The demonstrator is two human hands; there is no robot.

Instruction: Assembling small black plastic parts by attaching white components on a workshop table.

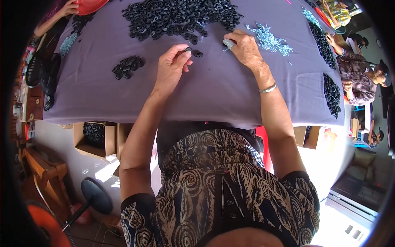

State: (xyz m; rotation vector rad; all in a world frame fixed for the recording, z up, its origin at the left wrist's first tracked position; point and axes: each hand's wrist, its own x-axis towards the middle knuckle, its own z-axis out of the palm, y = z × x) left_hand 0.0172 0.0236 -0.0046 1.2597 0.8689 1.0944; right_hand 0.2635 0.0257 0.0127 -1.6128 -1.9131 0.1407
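My left hand (173, 64) is closed in a pinch around a small black plastic piece (188, 49). Just right of those fingertips, a loose black piece (197, 54) lies on the purple cloth. My right hand (245, 48) has its fingers drawn together, and a pale grey wrap (228, 43) covers one digit; what its fingertips hold, if anything, is hidden. Beside it spreads a pile of tiny silvery-blue pieces (269, 40), too small to name surely. Ahead of both hands is a large heap of black pieces (177, 18). To the left sits a smaller cluster of them (128, 66).
The purple cloth (214, 99) covers the table. More black pieces (331, 94) lie along its right edge. Other people sit at the right (358, 76), and a co-worker's hand (68, 8) holds a red tray (90, 5) at upper left. Cardboard boxes (109, 140) stand below the table.
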